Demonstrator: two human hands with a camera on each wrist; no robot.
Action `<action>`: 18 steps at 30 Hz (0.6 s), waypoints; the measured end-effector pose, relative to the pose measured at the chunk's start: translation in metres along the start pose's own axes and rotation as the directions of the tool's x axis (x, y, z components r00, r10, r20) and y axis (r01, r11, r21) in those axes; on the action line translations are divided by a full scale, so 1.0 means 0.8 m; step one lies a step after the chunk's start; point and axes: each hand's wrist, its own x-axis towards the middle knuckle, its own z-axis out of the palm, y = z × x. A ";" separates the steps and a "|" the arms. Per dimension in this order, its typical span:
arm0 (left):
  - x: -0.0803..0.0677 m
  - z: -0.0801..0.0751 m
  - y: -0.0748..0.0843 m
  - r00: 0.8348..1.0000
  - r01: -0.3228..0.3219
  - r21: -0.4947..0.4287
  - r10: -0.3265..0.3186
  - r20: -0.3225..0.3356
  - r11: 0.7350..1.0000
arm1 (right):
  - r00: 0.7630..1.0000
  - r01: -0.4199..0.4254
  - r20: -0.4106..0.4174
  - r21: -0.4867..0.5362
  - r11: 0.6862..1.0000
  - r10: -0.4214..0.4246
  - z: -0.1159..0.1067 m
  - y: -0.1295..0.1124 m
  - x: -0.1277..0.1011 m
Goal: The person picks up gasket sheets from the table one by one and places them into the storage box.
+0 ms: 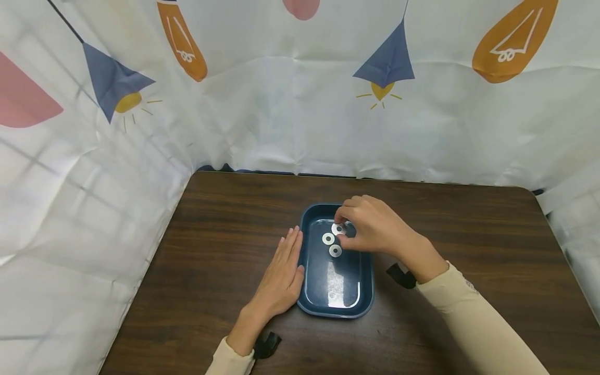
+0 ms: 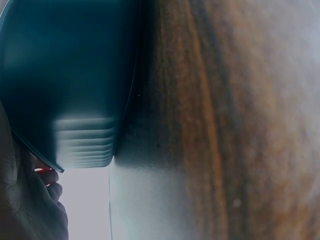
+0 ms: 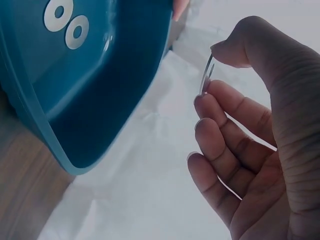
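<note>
**Washer pinched over the tray**

Right hand [image 1: 370, 226] is over the far end of the blue tray [image 1: 363, 291], thumb and forefinger pinching a washer [image 1: 338, 228] by its rim. The right wrist view shows it edge-on, a thin sliver [image 3: 206, 76] between the fingertips, the other fingers loosely curled below it. That edge grip looks like the natural way to hold something so flat and thin.

Two more washers [image 1: 328, 238] lie flat on the tray floor just below the pinched one, side by side and close to the right hand's fingertips; the nearer one [image 1: 335, 250] sits a touch toward the person.

Left hand [image 1: 281, 278] lies flat on the counter [image 1: 211, 250], fingers straight and together, its edge against the tray's left wall, apparently steadying the tray. It holds nothing. The left wrist view shows only that blue wall [image 2: 75, 75] up close, beside the wood grain.

The tray sits near the middle of the counter, a printed white cloth [image 1: 281, 120] hanging behind.
</note>
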 end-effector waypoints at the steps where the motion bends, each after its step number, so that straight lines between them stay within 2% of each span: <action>1: 0.000 0.000 0.000 1.000 0.001 0.000 -0.001 0.003 1.000 | 1.000 0.008 0.002 -0.002 1.000 -0.008 0.000 0.000 0.002; 18: 0.001 0.000 -0.003 1.000 0.008 -0.007 -0.008 0.026 1.000 | 0.996 0.055 0.072 -0.022 0.998 -0.054 0.007 -0.002 0.020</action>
